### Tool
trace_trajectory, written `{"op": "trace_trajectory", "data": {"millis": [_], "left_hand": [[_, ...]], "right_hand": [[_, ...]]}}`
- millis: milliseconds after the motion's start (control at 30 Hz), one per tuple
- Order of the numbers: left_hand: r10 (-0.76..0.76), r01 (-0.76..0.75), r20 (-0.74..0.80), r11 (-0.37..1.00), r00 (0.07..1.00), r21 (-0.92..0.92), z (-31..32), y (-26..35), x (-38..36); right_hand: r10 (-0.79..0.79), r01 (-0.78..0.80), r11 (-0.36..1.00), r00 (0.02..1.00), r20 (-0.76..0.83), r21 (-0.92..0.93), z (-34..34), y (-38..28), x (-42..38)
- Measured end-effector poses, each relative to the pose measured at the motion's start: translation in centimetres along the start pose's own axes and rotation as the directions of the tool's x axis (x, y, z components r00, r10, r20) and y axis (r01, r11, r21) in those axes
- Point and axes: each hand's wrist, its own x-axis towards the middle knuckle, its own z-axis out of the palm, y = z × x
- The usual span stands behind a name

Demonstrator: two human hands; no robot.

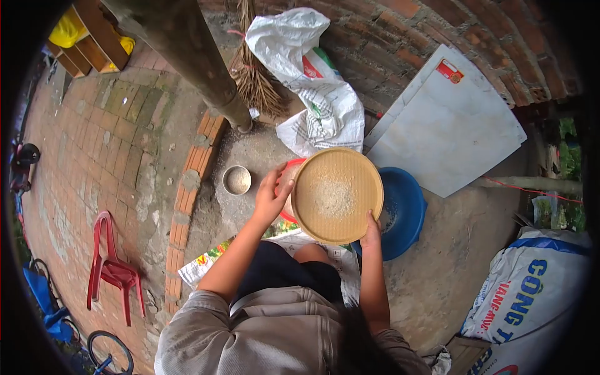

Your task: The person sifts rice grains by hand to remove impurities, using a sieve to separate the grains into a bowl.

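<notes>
A round tan woven tray (307,219) with a mound of pale broken grains (334,197) is in front of me. My right hand (371,234) grips its lower right rim, thumb on top and fingers hidden below. At the left rim is my left hand (270,199), its fingers stretched out and its thumb right by the edge. Beneath the tray shows part of a red basin (288,215), mostly covered. A blue basin (409,215) sits to the right, partly behind the tray. Left of my left hand stands a small metal bowl (237,180) with grains inside.
Beyond the basins lie a white woven sack (331,119) and a straw broom (255,84) beside a post (187,53). Flat pale boards (447,125) lean on the brick wall. A large printed sack (531,300) stands right; a red plastic chair (115,272) stands left, past a brick edging (184,212).
</notes>
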Motion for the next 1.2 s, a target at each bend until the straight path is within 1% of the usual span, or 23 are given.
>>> {"op": "trace_trajectory", "data": {"millis": [33, 67, 133, 200, 267, 333, 367, 400, 467, 533, 567, 600, 667, 700, 733, 800, 833, 867, 900, 967, 1067, 1133, 1200], "left_hand": [[-0.122, 0.156, 0.126, 0.935, 0.985, -0.319, -0.7, 0.8, 0.0], [-0.155, 0.233, 0.208, 0.872, 0.966, -0.431, -1.2, 1.7, -0.1], [-0.087, 0.104, 0.063, 0.923, 0.994, -0.371, -1.0, 3.6, -0.4], [-0.280, 0.228, 0.005, 0.771, 0.960, -0.595, -0.7, 5.3, -0.6], [-0.132, 0.088, -0.068, 0.889, 0.989, -0.449, 0.9, 6.6, -0.7], [-0.065, 0.087, 0.065, 0.906, 0.996, -0.414, 0.9, 10.4, -1.2], [0.018, -0.003, 0.032, 0.903, 0.999, -0.430, 1.5, 10.0, -0.9], [0.034, -0.015, 0.036, 0.902, 0.999, -0.431, 0.9, 10.6, -0.8], [-0.042, 0.029, -0.018, 0.878, 0.999, -0.479, -1.6, 11.4, 0.0], [-0.134, 0.108, 0.004, 0.781, 0.991, -0.615, -5.7, 10.5, 1.0], [-0.148, 0.113, 0.001, 0.753, 0.989, -0.648, -8.0, 9.5, 1.3], [-0.162, 0.116, -0.004, 0.726, 0.987, -0.678, -9.9, 8.7, 1.4], [-0.219, 0.115, -0.065, 0.717, 0.974, -0.688, -12.1, 8.4, 0.6], [-0.240, 0.136, -0.051, 0.698, 0.969, -0.703, -12.3, 8.8, -0.1], [-0.212, 0.117, -0.062, 0.735, 0.975, -0.668, -11.8, 8.8, -0.5], [-0.203, 0.086, -0.083, 0.704, 0.976, -0.705, -8.7, 9.1, -1.2], [-0.221, 0.086, -0.116, 0.731, 0.968, -0.677, -6.7, 8.9, -1.4], [-0.209, 0.110, -0.064, 0.722, 0.976, -0.683, -5.1, 9.2, -1.7], [-0.159, 0.081, -0.051, 0.722, 0.986, -0.687, -3.8, 10.7, -2.3], [-0.162, 0.084, -0.049, 0.721, 0.986, -0.688, -2.7, 11.0, -1.7], [-0.169, 0.086, -0.047, 0.701, 0.985, -0.708, -5.8, 10.5, 0.3], [-0.181, 0.126, -0.008, 0.715, 0.983, -0.688, -10.2, 10.0, 0.5], [-0.194, 0.129, -0.002, 0.663, 0.981, -0.737, -13.0, 9.0, 0.3]], "right_hand": [[-0.022, 0.021, 0.999, 1.000, 0.015, 0.026, 1.0, -0.2, -0.1], [-0.047, 0.047, 0.999, 0.996, 0.072, -0.007, 2.1, -0.2, -0.3], [-0.090, 0.092, 0.996, 0.986, 0.137, -0.009, 3.8, -0.6, -1.1], [-0.175, 0.167, 0.984, 0.963, 0.205, 0.056, 4.8, -2.3, -1.8], [-0.210, 0.188, 0.976, 0.942, 0.260, 0.106, 4.9, -5.3, -3.2], [-0.297, 0.275, 0.955, 0.904, 0.308, 0.113, 4.6, -8.6, -4.8], [-0.315, 0.289, 0.949, 0.899, 0.305, 0.129, 5.3, -9.5, -5.5], [-0.333, 0.309, 0.943, 0.890, 0.311, 0.127, 6.0, -10.5, -6.4], [-0.356, 0.333, 0.935, 0.877, 0.324, 0.126, 8.0, -11.3, -6.9], [-0.313, 0.299, 0.950, 0.896, 0.316, 0.093, 11.3, -9.9, -6.8], [-0.308, 0.300, 0.951, 0.894, 0.325, 0.074, 13.1, -8.9, -6.9], [-0.254, 0.248, 0.967, 0.900, 0.353, 0.063, 15.0, -8.4, -8.1], [-0.225, 0.217, 0.974, 0.895, 0.386, 0.067, 17.2, -6.9, -8.1], [-0.239, 0.246, 0.969, 0.889, 0.391, 0.032, 17.4, -6.9, -8.2], [-0.231, 0.238, 0.971, 0.884, 0.406, 0.034, 17.0, -7.1, -7.9], [-0.305, 0.309, 0.950, 0.880, 0.363, 0.050, 15.1, -8.6, -6.9], [-0.328, 0.329, 0.942, 0.870, 0.368, 0.061, 13.9, -9.9, -6.6], [-0.351, 0.351, 0.934, 0.861, 0.368, 0.068, 12.6, -11.4, -6.6], [-0.350, 0.349, 0.934, 0.854, 0.385, 0.074, 11.4, -12.6, -6.6], [-0.331, 0.327, 0.942, 0.861, 0.385, 0.077, 10.8, -14.2, -7.0], [-0.378, 0.386, 0.921, 0.840, 0.390, 0.060, 13.3, -12.2, -6.7], [-0.350, 0.347, 0.934, 0.856, 0.381, 0.079, 16.4, -10.1, -8.9], [-0.312, 0.335, 0.942, 0.856, 0.412, 0.016, 18.2, -8.3, -9.5]]}}
